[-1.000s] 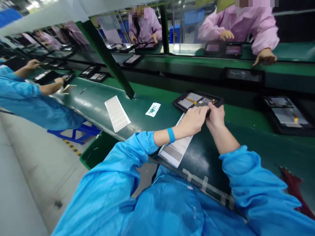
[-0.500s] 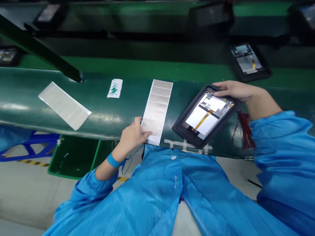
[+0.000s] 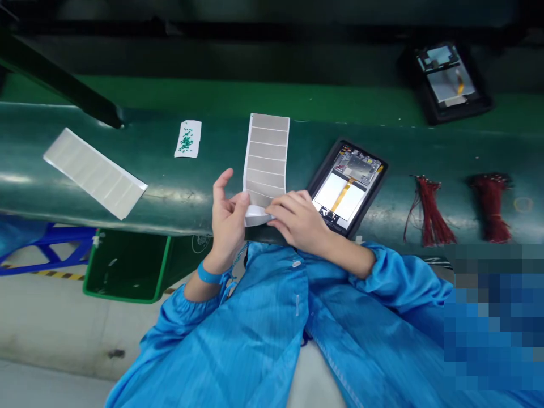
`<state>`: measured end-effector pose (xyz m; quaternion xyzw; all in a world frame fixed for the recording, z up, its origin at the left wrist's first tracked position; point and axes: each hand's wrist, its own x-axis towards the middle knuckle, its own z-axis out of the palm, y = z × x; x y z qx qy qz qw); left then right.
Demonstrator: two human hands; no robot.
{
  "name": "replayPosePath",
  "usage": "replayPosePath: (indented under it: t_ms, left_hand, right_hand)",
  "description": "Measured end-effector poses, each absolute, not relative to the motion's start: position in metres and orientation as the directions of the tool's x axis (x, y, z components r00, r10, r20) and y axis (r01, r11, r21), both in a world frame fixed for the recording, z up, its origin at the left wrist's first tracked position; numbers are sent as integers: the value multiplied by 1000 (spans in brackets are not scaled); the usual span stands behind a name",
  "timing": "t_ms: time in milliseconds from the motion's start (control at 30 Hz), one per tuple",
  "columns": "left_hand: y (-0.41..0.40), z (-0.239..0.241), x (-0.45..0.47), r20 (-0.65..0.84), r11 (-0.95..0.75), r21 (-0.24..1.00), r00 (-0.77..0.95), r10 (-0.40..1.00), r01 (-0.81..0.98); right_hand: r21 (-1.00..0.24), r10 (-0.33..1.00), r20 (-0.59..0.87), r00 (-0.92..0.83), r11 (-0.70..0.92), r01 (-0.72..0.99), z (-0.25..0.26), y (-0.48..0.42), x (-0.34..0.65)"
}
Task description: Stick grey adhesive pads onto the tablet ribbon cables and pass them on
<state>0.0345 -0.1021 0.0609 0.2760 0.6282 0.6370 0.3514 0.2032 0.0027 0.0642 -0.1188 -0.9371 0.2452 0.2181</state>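
A sheet of grey adhesive strips (image 3: 267, 152) lies on the green bench in front of me, its near end bent up between my hands. My left hand (image 3: 229, 221) pinches the left edge of that bent end with the thumb, the index finger raised. At the other side, my right hand (image 3: 300, 221) has its fingertips closed on the right corner of the same end. Just beyond my right hand lies a black tablet-like device (image 3: 340, 190) with its inside exposed, showing a circuit board and an orange ribbon cable. My right forearm passes in front of its near edge.
A second strip sheet (image 3: 96, 173) and a white card with green bits (image 3: 187, 139) lie to the left. Two bundles of red wires (image 3: 433, 212) are at right. Another opened device (image 3: 450, 82) sits farther back. A green bin (image 3: 127, 266) stands below the bench.
My right hand has let go of the tablet-like device, now lying on the bench, and moved left to the sheet's near end. That end has been bent up.
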Motion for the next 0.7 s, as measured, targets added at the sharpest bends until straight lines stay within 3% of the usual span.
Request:
replayPosePath:
  t_ms: [133, 333, 500, 700]
  left_hand:
    - [-111, 75, 36, -34, 36, 999, -431, 902, -1]
    - [-109, 86, 51, -28, 116, 987, -599, 800, 108]
    - [-102, 85, 58, 6, 102, 985, -626, 780, 137]
    - [-98, 87, 61, 7, 105, 983, -593, 805, 154]
  right_hand:
    - [-662, 459, 341, -820, 737, 138, 72, 20, 208]
    - [-816, 539, 267, -799, 568, 110, 91, 19, 213]
    - [-665, 580, 392, -714, 715, 216, 87, 13, 215]
    - [-469, 475, 615, -630, 862, 191, 84, 6, 216]
